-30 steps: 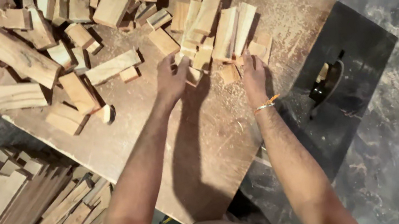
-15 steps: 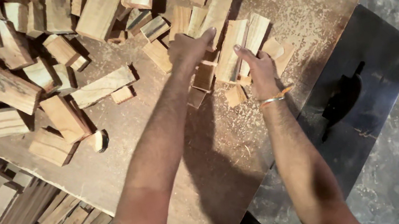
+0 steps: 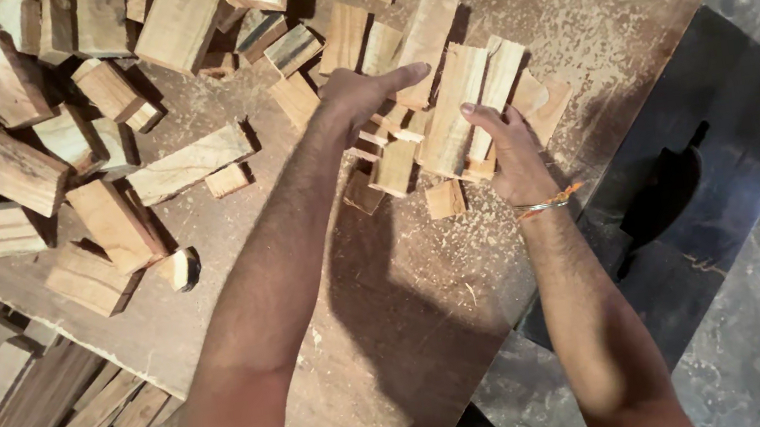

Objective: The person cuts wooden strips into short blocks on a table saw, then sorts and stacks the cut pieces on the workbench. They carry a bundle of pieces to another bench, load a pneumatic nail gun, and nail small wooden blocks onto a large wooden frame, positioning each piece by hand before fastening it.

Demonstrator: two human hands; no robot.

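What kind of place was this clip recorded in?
Most likely a woodworking or carpentry shop. Both hands sort cut wood blocks on a sawdust-strewn board, with stacked wooden slats at lower left.

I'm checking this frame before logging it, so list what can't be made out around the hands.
- Head view: the left hand covers the small wood pieces under it; its grip cannot be told.
- Head view: the right hand shows only its back; whether it grips the pale wood strips is unclear.
- Head view: the wood pile runs off the top and left edges.
- Head view: the dark slab has a shadowed, unreadable shape.
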